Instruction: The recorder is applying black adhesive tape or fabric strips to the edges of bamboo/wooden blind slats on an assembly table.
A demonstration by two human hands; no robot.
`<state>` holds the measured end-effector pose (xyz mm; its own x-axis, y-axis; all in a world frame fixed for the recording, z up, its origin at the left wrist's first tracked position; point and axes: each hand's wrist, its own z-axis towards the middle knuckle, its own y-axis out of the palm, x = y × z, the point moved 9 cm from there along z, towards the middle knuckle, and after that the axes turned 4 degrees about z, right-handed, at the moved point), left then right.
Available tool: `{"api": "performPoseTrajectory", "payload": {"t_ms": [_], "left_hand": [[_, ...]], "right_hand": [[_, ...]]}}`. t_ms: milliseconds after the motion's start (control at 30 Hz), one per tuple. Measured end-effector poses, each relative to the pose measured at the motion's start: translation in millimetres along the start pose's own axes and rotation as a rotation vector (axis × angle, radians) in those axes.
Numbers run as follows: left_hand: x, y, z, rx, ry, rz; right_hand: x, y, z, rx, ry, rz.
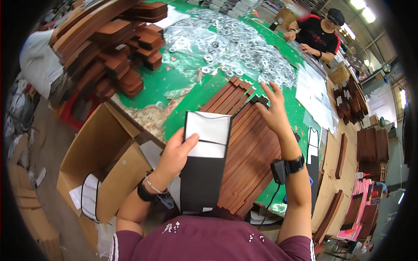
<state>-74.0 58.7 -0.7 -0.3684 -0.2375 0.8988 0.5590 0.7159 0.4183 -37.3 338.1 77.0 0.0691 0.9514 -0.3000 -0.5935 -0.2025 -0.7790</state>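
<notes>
Your left hand (176, 153) is gripping the black-and-white panel (201, 180) over the near edge of the bench (150, 90), while your right hand (274, 108) is hanging open by the far ends of the brown strips (250, 145), contact unclear. A slackening thumb could be letting the panel slip, stray fingertips skewing the strips.

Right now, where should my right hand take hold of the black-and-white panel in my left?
Probably grip the black-and-white panel by its right edge, from the right: no hand covers that straight side, while your left hand pinches the opposite edge, thumb in front.
</notes>
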Motion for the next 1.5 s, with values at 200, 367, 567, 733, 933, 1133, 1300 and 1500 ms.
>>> {"api": "performPoseTrajectory", "payload": {"t_ms": [200, 367, 567, 733, 933, 1133, 1300, 1500], "left_hand": [[-9.0, 4.6, 2.7, -0.005, -0.086, -0.126], [-14.5, 12.1, 0.1, -0.067, -0.100, -0.213], [-24.5, 5.5, -30.7, -0.240, -0.227, -0.135], [-32.9, 6.0, -31.2, -0.183, -0.238, -0.315], [-26.5, 15.5, -36.1, -0.178, -0.301, -0.476], [-34.6, 12.9, -27.7, -0.145, -0.300, -0.416], [-6.3, -8.3, -20.1, 0.066, 0.089, 0.398], [36.9, -3.4, -21.7, 0.120, 0.446, 0.909]], "right_hand": [[-172.0, -41.0, -44.6, -0.288, -0.298, 0.526], [-197.0, -9.4, -70.8, -0.351, -0.333, 0.544], [-186.9, -12.1, -77.7, -0.325, -0.288, 0.505], [-204.4, -16.4, -76.0, -0.318, -0.340, 0.454], [-207.2, -16.3, -75.3, -0.283, -0.366, 0.454], [-217.9, -17.4, -75.6, -0.207, -0.456, 0.332], [-214.6, -21.4, -68.2, -0.245, -0.503, 0.373], [-85.5, -42.8, -8.7, 0.096, 0.199, 0.754]]}}
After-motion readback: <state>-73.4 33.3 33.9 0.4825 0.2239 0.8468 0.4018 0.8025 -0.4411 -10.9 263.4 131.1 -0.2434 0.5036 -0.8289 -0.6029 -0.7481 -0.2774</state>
